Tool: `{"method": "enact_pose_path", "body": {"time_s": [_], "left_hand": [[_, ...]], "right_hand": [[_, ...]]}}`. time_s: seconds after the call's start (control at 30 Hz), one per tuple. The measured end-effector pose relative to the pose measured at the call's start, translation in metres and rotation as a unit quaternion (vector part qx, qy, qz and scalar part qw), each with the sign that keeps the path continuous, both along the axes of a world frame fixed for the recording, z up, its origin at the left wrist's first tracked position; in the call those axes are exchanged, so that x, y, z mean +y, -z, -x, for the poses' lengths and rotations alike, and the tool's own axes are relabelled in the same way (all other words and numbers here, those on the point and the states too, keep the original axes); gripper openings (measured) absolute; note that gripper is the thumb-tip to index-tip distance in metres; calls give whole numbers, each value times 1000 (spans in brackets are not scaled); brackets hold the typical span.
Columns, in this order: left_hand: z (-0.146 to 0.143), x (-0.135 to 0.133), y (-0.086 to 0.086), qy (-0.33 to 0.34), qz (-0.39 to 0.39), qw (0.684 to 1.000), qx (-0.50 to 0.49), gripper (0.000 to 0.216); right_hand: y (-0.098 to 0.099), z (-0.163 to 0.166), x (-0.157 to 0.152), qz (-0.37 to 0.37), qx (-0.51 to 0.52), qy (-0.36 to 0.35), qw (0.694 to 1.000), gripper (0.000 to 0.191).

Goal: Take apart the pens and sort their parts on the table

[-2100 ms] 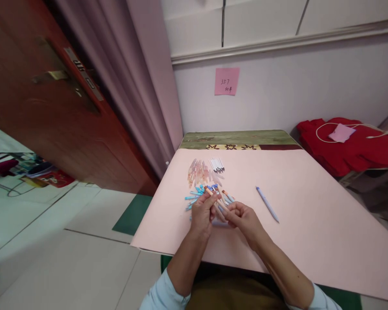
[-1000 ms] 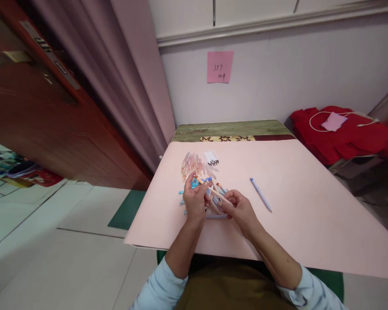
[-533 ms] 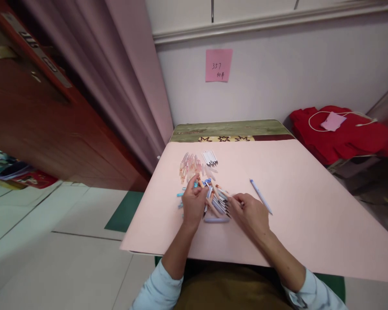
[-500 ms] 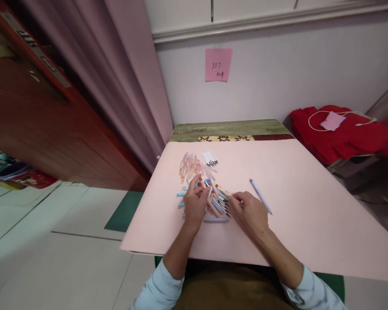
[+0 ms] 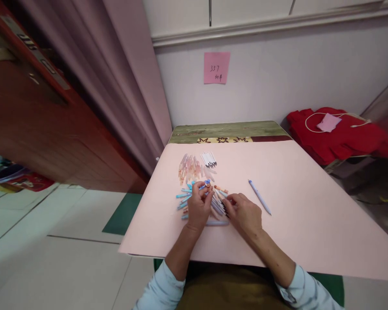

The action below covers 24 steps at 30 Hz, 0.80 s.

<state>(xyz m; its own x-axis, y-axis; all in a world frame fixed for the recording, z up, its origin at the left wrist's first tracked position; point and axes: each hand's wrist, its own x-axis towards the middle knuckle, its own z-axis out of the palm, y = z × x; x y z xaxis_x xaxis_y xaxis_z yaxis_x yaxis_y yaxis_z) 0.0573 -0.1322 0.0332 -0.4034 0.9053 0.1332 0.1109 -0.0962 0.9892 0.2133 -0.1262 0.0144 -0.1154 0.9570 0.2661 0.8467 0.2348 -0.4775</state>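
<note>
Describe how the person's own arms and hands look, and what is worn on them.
The light blue fabric left sleeve and right sleeve end near the elbows. Forearms, left hand and right hand are bare: no glove or watch shows.

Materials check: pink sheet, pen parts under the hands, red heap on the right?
The pink sheet looks like matte paper or thin card: flat, crisp overhanging edge. The pen parts are probably smooth plastic: uniform pastel colours, some clear. The red heap is cloth: soft folds.
</note>
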Motion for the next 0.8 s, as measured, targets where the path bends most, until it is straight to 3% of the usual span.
{"method": "enact_pose_path", "body": {"time_s": [0.2, 0.4, 0.57, 0.7, 0.8], "left_hand": [[3, 1, 0, 27, -4, 1000, 5, 39], [9, 3, -11, 4, -6, 1000, -27, 41], [37, 1, -20, -44, 21, 996, -80, 34], [66, -15, -18, -87, 32, 996, -9, 29], [72, -29, -10, -113, 73, 981, 137, 25]], "right_hand": [[0, -1, -1, 6, 25, -10, 1000, 27], [3, -1, -3, 15, 46, -15, 999, 28], [-11, -35, 7, 23, 73, 28, 997, 30], [-22, -83, 16, 96, -13, 128, 987, 41], [-24, -100, 16, 175, -71, 150, 970, 47]]}}
